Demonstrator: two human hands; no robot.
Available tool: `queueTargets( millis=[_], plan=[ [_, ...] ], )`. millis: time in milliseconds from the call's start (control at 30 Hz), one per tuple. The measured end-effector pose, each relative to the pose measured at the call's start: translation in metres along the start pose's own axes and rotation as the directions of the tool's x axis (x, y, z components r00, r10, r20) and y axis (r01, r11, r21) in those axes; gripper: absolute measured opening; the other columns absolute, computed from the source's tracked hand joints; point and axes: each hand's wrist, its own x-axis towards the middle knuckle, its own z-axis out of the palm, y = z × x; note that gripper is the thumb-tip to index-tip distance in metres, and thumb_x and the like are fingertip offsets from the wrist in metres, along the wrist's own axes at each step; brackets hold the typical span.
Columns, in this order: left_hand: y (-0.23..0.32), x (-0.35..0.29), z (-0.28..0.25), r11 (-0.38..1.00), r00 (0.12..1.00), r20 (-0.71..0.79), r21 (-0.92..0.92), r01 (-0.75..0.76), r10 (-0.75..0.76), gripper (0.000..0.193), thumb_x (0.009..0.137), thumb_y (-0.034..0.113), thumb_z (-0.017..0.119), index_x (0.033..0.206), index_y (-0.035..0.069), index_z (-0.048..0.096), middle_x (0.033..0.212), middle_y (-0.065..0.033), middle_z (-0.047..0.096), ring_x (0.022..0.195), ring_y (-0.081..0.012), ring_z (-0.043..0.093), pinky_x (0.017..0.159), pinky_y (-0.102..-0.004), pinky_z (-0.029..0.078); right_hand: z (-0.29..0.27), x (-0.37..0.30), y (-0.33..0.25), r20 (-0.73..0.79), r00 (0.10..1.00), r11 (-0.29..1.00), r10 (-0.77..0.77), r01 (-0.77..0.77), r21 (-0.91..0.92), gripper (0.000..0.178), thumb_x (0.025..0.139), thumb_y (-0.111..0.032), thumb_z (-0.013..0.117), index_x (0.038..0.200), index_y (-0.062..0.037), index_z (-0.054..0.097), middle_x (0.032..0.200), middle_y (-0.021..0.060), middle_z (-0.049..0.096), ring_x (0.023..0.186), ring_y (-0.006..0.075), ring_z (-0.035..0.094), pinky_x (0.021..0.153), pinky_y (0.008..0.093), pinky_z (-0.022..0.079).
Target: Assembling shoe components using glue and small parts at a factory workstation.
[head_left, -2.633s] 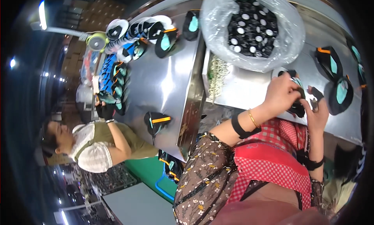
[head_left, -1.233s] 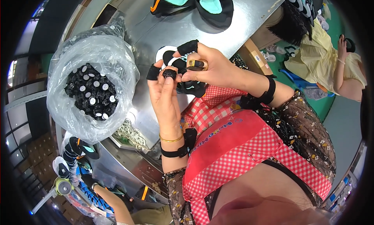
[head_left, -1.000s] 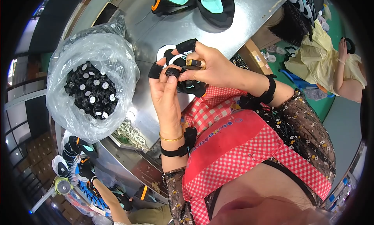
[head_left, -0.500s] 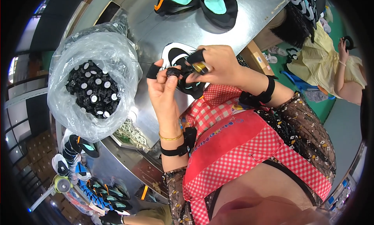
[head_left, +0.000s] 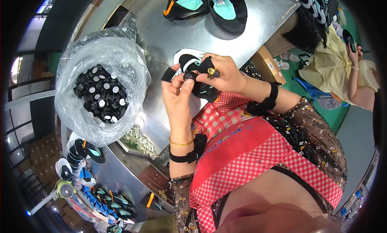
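Observation:
A small round coil of black cord (head_left: 190,75) is pinched between the thumb and fingers of my left hand (head_left: 177,96). Against its right side, my right hand (head_left: 229,73) works with bent fingers, also holding a small tool with a yellow end (head_left: 213,72); the rest of the tool is hidden in the grip. Black bands wrap fingers of both hands. Beneath my hands a black shoe upper (head_left: 206,92) with white trim (head_left: 181,55) rests at the table's near edge, partly covered by them.
A clear plastic bag (head_left: 139,78) on the left holds many black coils (head_left: 100,96) with white discs. Two black shoe uppers (head_left: 229,25) stand at the far side of the metal table (head_left: 161,35). Pale cords (head_left: 139,141) fill a tray. Another person's hand (head_left: 354,57) is at right.
Both hands and the whole scene have shifted slightly right in the picture. My right hand has turned the tool so its yellow end shows. The other person's hand lifts a dark piece.

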Motion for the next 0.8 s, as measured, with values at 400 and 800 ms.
queueTargets(
  millis=[400, 800],
  plan=[
    [-0.026, -0.007, -0.019, 0.129, 0.876, 0.311, 0.916, -0.379, 0.370, 0.037, 0.079, 0.013, 0.064, 0.113, 0.004, 0.051, 0.097, -0.0050, 0.064, 0.091, -0.0245, 0.053, 0.090, -0.0386, 0.031, -0.027, 0.034, -0.042, 0.300, 0.774, 0.539, 0.557, -0.612, 0.579, 0.008, 0.081, -0.010, 0.067, 0.085, -0.0037, 0.063, 0.076, -0.0018, 0.060, 0.064, 0.0030, 0.051, 0.057, 0.0206, 0.040],
    [0.006, 0.014, 0.027, 0.988, 0.989, -0.147, 0.157, -0.006, 0.029, 0.008, 0.088, 0.015, 0.061, 0.086, 0.008, 0.057, 0.067, 0.0066, 0.050, 0.052, 0.0007, 0.034, 0.045, -0.0155, 0.024, -0.025, 0.033, -0.007, 0.049, 0.997, 0.953, -0.058, 0.070, -0.294, 0.032, 0.070, -0.030, 0.074, 0.067, -0.0049, 0.053, 0.068, 0.0106, 0.055, 0.055, 0.0299, 0.052, 0.048, 0.0351, 0.040]
  ],
)
